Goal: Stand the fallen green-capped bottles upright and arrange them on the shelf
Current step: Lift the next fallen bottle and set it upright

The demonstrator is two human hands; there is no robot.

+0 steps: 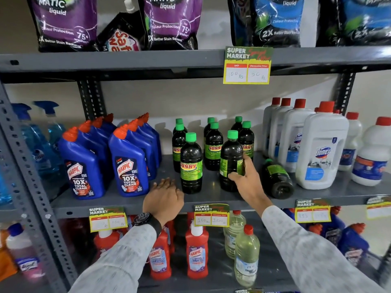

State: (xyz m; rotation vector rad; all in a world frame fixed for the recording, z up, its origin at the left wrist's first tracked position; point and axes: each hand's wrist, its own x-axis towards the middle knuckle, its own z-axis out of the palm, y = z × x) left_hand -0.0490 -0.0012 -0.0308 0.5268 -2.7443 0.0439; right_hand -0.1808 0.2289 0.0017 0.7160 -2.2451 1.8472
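Note:
Several dark green-capped bottles stand upright in the middle of the grey shelf [127, 203]. My right hand [246, 178] grips the front right one [231, 157], which stands upright with its label turned sideways. One more green-capped bottle [277, 178] lies fallen just to the right, cap pointing to the back. Another upright bottle [191, 163] stands at the front left of the group. My left hand [165, 199] rests palm down on the shelf's front edge, fingers spread, holding nothing.
Blue toilet-cleaner bottles [129, 163] stand left of the group; white red-capped bottles [321, 146] crowd the right, close to the fallen one. Price tags [211, 215] hang on the shelf edge. Pouches fill the shelf above, and red and clear bottles the one below.

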